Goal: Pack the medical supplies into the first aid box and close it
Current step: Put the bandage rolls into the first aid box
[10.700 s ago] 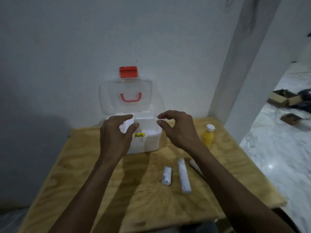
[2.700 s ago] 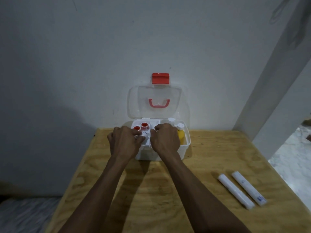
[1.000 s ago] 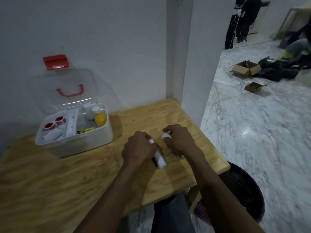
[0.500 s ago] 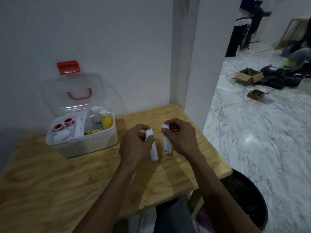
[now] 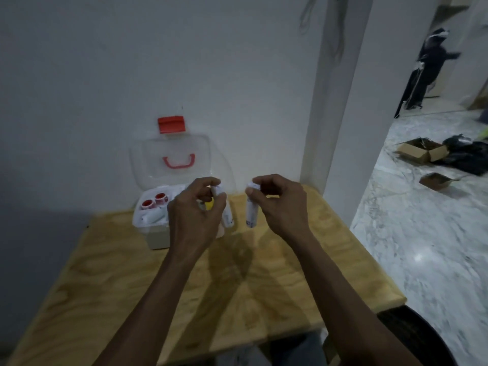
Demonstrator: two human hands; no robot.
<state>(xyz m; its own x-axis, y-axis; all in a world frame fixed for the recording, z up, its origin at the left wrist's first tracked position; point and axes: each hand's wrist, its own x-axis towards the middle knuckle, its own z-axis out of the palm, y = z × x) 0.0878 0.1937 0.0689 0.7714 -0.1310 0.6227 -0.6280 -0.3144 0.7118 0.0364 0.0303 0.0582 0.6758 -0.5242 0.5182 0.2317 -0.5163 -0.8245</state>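
The white first aid box (image 5: 154, 235) stands at the back of the wooden table (image 5: 118, 281), its clear lid (image 5: 174, 162) with a red handle and red latch tilted up against the wall. Inside I see two red-capped items (image 5: 154, 200) and white supplies; the box's right half is hidden behind my left hand. My left hand (image 5: 195, 212) holds a white tube (image 5: 227, 219) by its top, hanging in front of the box. My right hand (image 5: 277, 204) holds a second white tube (image 5: 252, 211) upright, just right of the box.
A white pillar (image 5: 332, 101) rises at the table's back right corner. Beyond it lies marble floor with cardboard boxes (image 5: 420, 151) and dark bags. A person (image 5: 427, 67) stands far off. A dark round bin (image 5: 422, 336) sits below the table's right edge.
Both hands lifted the two white tubes off the table's right side and carried them left toward the box. My view has turned back toward the box.
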